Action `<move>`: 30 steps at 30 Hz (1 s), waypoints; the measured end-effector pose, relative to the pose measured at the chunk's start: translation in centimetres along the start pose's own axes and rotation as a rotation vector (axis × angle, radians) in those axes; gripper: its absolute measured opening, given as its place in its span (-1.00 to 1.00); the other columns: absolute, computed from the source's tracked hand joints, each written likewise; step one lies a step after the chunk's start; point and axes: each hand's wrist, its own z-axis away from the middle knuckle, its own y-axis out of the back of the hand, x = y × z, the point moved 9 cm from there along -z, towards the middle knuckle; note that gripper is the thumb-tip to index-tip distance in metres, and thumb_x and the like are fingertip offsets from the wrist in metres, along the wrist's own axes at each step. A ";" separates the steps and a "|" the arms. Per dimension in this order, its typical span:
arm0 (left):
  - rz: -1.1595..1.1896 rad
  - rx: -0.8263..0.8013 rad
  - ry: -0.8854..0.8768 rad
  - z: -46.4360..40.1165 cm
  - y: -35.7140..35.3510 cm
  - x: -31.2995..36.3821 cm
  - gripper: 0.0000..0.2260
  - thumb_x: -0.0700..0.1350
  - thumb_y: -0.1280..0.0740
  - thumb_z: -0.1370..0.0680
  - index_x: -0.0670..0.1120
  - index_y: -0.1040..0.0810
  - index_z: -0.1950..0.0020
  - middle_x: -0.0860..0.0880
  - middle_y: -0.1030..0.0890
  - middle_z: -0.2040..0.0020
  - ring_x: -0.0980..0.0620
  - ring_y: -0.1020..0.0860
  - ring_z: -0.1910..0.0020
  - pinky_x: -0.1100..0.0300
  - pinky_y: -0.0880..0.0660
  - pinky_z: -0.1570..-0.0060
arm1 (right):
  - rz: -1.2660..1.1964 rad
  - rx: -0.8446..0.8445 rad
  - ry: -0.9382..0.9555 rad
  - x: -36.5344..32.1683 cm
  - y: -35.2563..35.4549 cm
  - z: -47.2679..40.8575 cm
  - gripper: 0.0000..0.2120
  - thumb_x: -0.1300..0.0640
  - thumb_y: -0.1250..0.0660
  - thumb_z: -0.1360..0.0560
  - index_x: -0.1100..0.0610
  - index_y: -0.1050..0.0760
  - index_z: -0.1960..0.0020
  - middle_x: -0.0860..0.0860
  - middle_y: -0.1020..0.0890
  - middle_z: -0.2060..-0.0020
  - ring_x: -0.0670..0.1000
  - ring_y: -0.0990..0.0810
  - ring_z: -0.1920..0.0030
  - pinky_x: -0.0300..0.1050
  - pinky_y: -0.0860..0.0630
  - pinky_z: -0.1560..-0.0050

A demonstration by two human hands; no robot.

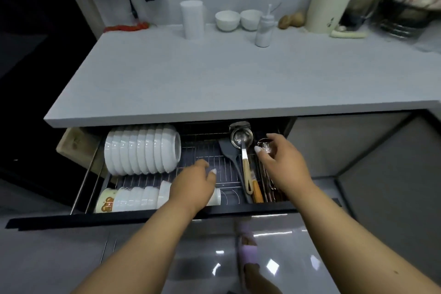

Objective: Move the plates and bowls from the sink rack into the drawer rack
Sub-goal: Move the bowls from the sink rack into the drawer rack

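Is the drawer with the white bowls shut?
No, the drawer is pulled out from under the counter, so the rows of white bowls in its wire rack show from above.

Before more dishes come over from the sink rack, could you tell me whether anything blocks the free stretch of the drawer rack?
Nothing lies on the bare black wire grid between the row of white bowls and the grey spatula. Only the left hand reaches over its front edge, resting at the front row of small white bowls.

No readable text, label, brand or number shows on anything in view.
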 end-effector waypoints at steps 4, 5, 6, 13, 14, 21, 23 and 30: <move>-0.034 -0.035 -0.090 0.4 -1.5 4.7 -0.68 0.05 -0.14 -0.62 -0.04 -0.43 -0.30 -0.02 -0.59 -0.21 -0.07 -0.54 -0.15 0.09 -0.47 -0.07 | 0.011 0.081 -0.004 2.5 5.0 1.2 -0.47 -0.12 -0.27 -0.53 0.07 -0.30 -0.43 0.05 -0.51 -0.28 0.03 -0.48 -0.26 -0.14 -0.41 -0.12; -0.047 -0.045 -0.111 0.5 -1.8 6.0 -0.70 0.05 -0.14 -0.62 -0.04 -0.44 -0.28 -0.02 -0.60 -0.18 -0.06 -0.54 -0.12 0.09 -0.48 -0.05 | 0.009 0.100 -0.010 3.2 6.2 1.3 -0.47 -0.12 -0.26 -0.54 0.08 -0.30 -0.43 0.05 -0.50 -0.28 0.02 -0.47 -0.28 -0.12 -0.42 -0.14; -0.058 -0.056 -0.131 0.5 -2.1 7.3 -0.72 0.06 -0.14 -0.62 -0.03 -0.44 -0.25 -0.01 -0.61 -0.15 -0.05 -0.55 -0.10 0.08 -0.49 -0.03 | 0.004 0.116 -0.019 4.0 7.4 1.5 -0.47 -0.12 -0.26 -0.54 0.07 -0.30 -0.43 0.05 -0.50 -0.29 0.02 -0.46 -0.29 -0.09 -0.43 -0.17; -0.073 -0.038 -0.234 -0.9 -3.1 17.6 -0.75 0.05 -0.15 -0.61 0.01 -0.47 -0.21 0.01 -0.62 -0.06 -0.02 -0.56 -0.03 0.05 -0.52 -0.02 | -0.054 0.238 -0.054 9.3 16.6 2.1 -0.48 -0.11 -0.25 -0.55 0.06 -0.29 -0.44 0.04 -0.49 -0.30 -0.01 -0.45 -0.29 -0.14 -0.40 -0.18; -0.075 -0.031 -0.251 -1.1 -3.6 19.4 -0.76 0.06 -0.14 -0.60 0.01 -0.48 -0.18 0.01 -0.62 -0.03 -0.01 -0.56 0.00 0.05 -0.53 -0.01 | -0.057 0.251 -0.063 10.4 18.2 2.2 -0.48 -0.11 -0.25 -0.55 0.06 -0.30 -0.44 0.03 -0.49 -0.30 -0.01 -0.45 -0.29 -0.16 -0.39 -0.17; -0.074 -0.117 -0.402 -1.2 -11.9 34.5 -0.72 0.08 -0.17 -0.60 -0.02 -0.49 -0.21 -0.02 -0.62 -0.08 -0.06 -0.56 -0.07 0.10 -0.50 -0.03 | -0.022 0.410 -0.210 22.2 30.1 3.1 -0.53 -0.13 -0.26 -0.53 0.06 -0.39 -0.37 0.01 -0.55 -0.12 -0.04 -0.50 -0.07 -0.22 -0.34 0.05; -0.084 -0.134 -0.462 -1.2 -14.4 39.1 -0.72 0.08 -0.17 -0.60 -0.03 -0.49 -0.21 -0.02 -0.62 -0.10 -0.06 -0.55 -0.10 0.14 -0.47 0.00 | -0.028 0.435 -0.260 25.8 33.0 3.2 -0.54 -0.13 -0.26 -0.53 0.06 -0.40 -0.35 0.00 -0.55 -0.10 -0.04 -0.50 -0.04 -0.20 -0.37 0.04; -0.110 -0.193 -0.622 -0.2 -22.0 52.2 -0.77 0.04 -0.17 -0.61 -0.07 -0.53 0.03 -0.06 -0.58 -0.02 -0.05 -0.54 0.03 0.15 -0.42 0.12 | 0.005 0.531 -0.399 36.8 41.4 4.5 -0.62 -0.13 -0.25 -0.52 0.07 -0.46 -0.24 -0.04 -0.56 0.03 -0.04 -0.51 0.03 -0.18 -0.35 0.12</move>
